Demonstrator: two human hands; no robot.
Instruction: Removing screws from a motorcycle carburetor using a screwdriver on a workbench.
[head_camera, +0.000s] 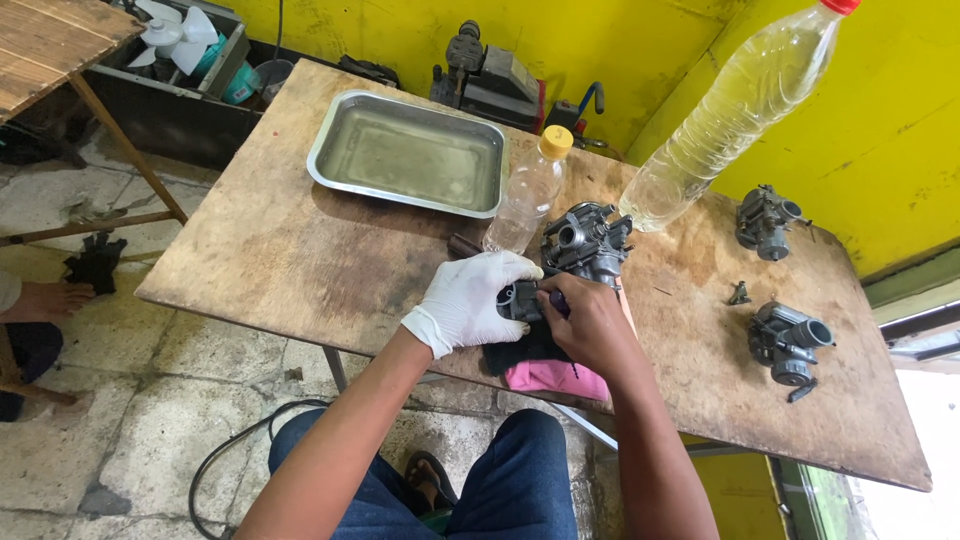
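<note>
Now we keep the gloved left hand (468, 300) clamped on the carburetor (580, 250), beside the pink cloth (555, 377), while the bare right hand (590, 320) grips, seemingly, a small tool squarely.

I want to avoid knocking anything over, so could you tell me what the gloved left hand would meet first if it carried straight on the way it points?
The left hand points up and right across the table; already on the grey carburetor, it would probably meet the large clear bottle next, though depth is unclear.

left hand (468, 300): gloved, fingers curled | right hand (590, 320): bare, fingers pinched | hands touching
</note>
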